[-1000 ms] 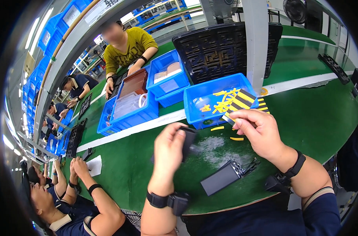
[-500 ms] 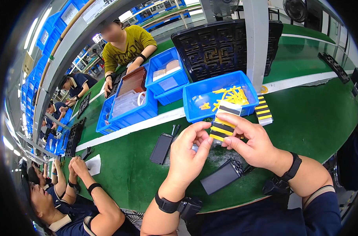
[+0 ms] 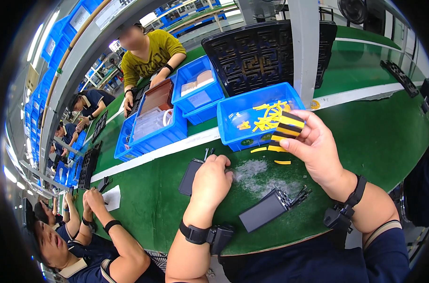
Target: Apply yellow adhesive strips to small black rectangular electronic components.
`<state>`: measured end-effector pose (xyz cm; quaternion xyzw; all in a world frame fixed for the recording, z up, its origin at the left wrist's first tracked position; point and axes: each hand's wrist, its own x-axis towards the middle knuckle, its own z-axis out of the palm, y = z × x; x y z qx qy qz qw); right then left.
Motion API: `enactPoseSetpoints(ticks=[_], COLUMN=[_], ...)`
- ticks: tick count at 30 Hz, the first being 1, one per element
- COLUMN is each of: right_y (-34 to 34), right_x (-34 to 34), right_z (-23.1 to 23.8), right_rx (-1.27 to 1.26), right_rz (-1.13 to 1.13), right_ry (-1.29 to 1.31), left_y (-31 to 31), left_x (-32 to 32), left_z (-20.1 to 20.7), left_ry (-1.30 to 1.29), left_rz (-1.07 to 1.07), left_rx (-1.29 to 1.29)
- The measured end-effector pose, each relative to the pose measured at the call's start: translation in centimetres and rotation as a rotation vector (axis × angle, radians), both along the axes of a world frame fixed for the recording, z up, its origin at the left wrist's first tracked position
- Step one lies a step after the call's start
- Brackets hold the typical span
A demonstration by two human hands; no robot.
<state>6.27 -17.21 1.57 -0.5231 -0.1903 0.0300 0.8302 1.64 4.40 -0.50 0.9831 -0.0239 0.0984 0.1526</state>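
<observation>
In my right hand [image 3: 318, 151] is a small sheet with yellow and black stripes [image 3: 290, 124], pinched between thumb and fingers in front of a blue bin [image 3: 238, 140]. My left hand [image 3: 209, 181] is curled at the end of a dark rectangular block with short leads [image 3: 188, 178]; its fingertips are hidden, so whether it grips the block does not show. A second dark block with black wires [image 3: 264, 212] lies between my forearms. Loose yellow strips [image 3: 282, 162] rest on the green table by the bin, and more yellow strips [image 3: 271, 115] lie inside it.
Other blue bins [image 3: 160, 134] with bagged parts stand to the left. A black patterned tray [image 3: 247, 56] leans behind a grey post [image 3: 305, 52]. A co-worker in a yellow-green top [image 3: 153, 54] sits across the table, and another person [image 3: 63, 240] sits at my left.
My hands have parted. The left moved down from the striped sheet to the dark block; the right lifted the sheet up and right. Loose yellow strips by the bin now show.
</observation>
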Motion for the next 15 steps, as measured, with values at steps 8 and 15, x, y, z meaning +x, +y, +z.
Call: enactPoseSetpoints(ticks=[8,15], right_y=[0.0,-0.2], right_x=[-0.5,-1.1], right_z=[-0.9,0.1], right_rx=[-0.278,-0.479], right_rz=[-0.127,-0.221], right_ry=[-0.253,-0.558], left_y=[-5.5,-4.7], left_x=[-3.4,-2.8], left_z=[2.5,3.2], left_ry=[0.166,0.342], left_rz=[-0.422,-0.286], left_rx=[-0.178,-0.543])
